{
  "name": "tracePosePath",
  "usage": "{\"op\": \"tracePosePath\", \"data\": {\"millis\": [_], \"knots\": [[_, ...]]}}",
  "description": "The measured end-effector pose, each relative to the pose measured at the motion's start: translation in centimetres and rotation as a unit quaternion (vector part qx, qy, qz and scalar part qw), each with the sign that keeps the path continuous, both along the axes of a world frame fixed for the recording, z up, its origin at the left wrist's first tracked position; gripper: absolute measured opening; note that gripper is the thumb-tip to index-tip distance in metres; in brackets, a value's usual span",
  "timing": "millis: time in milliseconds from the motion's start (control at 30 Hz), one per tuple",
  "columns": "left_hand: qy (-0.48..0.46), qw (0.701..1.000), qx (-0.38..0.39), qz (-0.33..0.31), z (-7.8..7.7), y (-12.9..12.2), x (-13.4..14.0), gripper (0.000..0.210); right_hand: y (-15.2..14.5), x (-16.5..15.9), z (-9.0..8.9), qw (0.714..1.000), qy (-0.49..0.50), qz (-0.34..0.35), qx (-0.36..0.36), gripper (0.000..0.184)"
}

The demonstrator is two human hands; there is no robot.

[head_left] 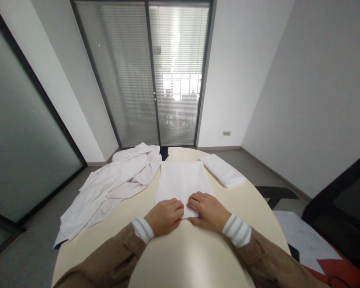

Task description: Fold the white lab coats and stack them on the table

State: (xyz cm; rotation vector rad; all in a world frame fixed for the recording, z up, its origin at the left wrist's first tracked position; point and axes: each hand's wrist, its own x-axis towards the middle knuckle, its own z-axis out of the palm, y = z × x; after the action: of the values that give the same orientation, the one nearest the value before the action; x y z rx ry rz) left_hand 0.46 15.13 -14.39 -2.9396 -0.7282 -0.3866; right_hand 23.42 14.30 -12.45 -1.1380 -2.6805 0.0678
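A white cloth [183, 178], folded into a flat panel, lies in the middle of the round table. My left hand [165, 216] is closed on the left part of its near edge, fingers curled over the fabric. At the right part of the same edge, my right hand [208, 211] grips the cloth with bent fingers on top and the thumb along the border. A short strip of the edge shows between the two hands. The fingertips of my left hand are partly hidden by its own knuckles.
Loose white garments [120, 180] are heaped along the table's left side, with dark fabric [164, 153] behind. A folded white cloth [222, 170] lies at the right rim of the table [189, 256]. A black chair [345, 208] holding papers [300, 232] stands at right.
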Motion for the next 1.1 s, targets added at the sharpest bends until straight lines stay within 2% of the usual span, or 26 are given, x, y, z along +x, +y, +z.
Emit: {"op": "tracePosePath", "data": {"millis": [200,333,400,467,533,667,767,833,933,1000,1100], "knots": [[0.006,0.999,-0.035,-0.017,0.5,-0.3,-0.2,0.010,-0.2,0.2,0.7,0.998,-0.002,0.053,-0.032,0.021],[-0.051,0.986,-0.157,-0.035,1.1,-0.2,-0.3,0.020,-0.1,0.8,1.0,0.989,0.040,0.089,-0.109,0.020],[-0.089,0.968,-0.235,-0.014,1.2,0.0,-0.5,0.022,-0.1,0.8,1.0,0.981,0.064,0.106,-0.146,0.018],[-0.118,0.956,-0.269,0.013,1.1,0.3,-0.7,0.021,-0.2,0.7,1.0,0.977,0.080,0.112,-0.165,0.016],[-0.124,0.964,-0.235,0.012,0.9,0.4,-0.8,0.028,-0.3,0.5,0.9,0.974,0.092,0.107,-0.176,0.018],[-0.058,0.988,-0.138,-0.022,0.5,0.2,-1.0,0.069,-0.2,0.8,0.5,0.950,0.131,0.086,-0.270,0.019],[0.002,0.991,-0.134,-0.019,0.4,-0.2,-1.0,0.074,0.6,1.8,0.1,0.924,0.178,0.060,-0.333,0.026],[0.011,0.990,-0.137,-0.019,0.7,-0.6,-1.0,0.070,1.6,2.7,-0.4,0.931,0.223,0.018,-0.289,0.033],[0.013,0.989,-0.148,-0.027,1.6,-1.3,-0.8,0.066,3.5,3.7,-1.2,0.957,0.257,-0.024,-0.132,0.031],[0.017,0.986,-0.163,-0.036,2.3,-1.8,-0.5,0.064,4.7,4.1,-1.6,0.971,0.235,-0.016,-0.044,0.039],[0.014,0.979,-0.190,-0.065,2.6,-2.5,0.1,0.063,5.6,4.2,-2.0,0.987,0.158,-0.014,0.001,0.058]]}}
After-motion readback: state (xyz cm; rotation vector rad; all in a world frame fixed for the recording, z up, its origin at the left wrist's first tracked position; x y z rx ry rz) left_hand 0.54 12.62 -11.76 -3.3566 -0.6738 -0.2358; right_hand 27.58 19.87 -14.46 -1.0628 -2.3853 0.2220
